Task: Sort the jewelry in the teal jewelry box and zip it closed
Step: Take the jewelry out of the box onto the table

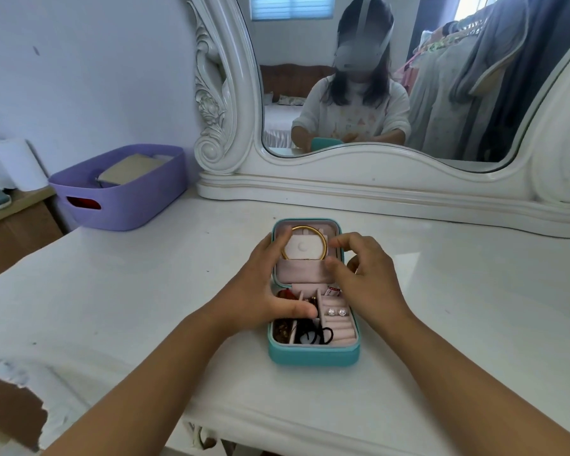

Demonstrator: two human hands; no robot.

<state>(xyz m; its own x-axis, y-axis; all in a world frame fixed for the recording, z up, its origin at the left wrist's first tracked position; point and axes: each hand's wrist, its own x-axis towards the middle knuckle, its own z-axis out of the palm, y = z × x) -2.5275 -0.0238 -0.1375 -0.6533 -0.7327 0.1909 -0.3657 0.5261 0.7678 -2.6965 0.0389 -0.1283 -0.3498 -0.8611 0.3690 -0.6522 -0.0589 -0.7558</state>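
At the centre of the white dressing table (441, 291), the left hand (260, 284) lies over the left edge of the open teal jewelry box (313, 353). Its fingers reach up along the lid's left side, the fingertips touching the gold bangle (323, 240) at about its 9 o'clock, while the thumb stretches toward 3 o'clock across the tray's upper compartments; the hand is spread wide and grips nothing. The right hand (366, 274) hovers at the lid's right edge, fingers loosely curled and narrowly parted, forefinger near the bangle's 3 o'clock, thumb over the lid's pink pocket (301, 271). Whether it pinches anything cannot be told.

The bangle lies in the raised lid, ringed around a pale pad (301, 246). In the tray below, two clear stud earrings (336, 312) sit in the ring rolls at the right, black hair ties (313, 335) lie in the lower middle compartment, brownish pieces (280, 330) fill the lower left one, and a red item (285, 294) shows at the upper left beside the left hand. The box's zip is undone.

Toward 10 o'clock from the box stands a purple plastic basket (119, 199). At 12 o'clock rises an ornate white-framed mirror (231, 93), reflecting the person seated with the box.
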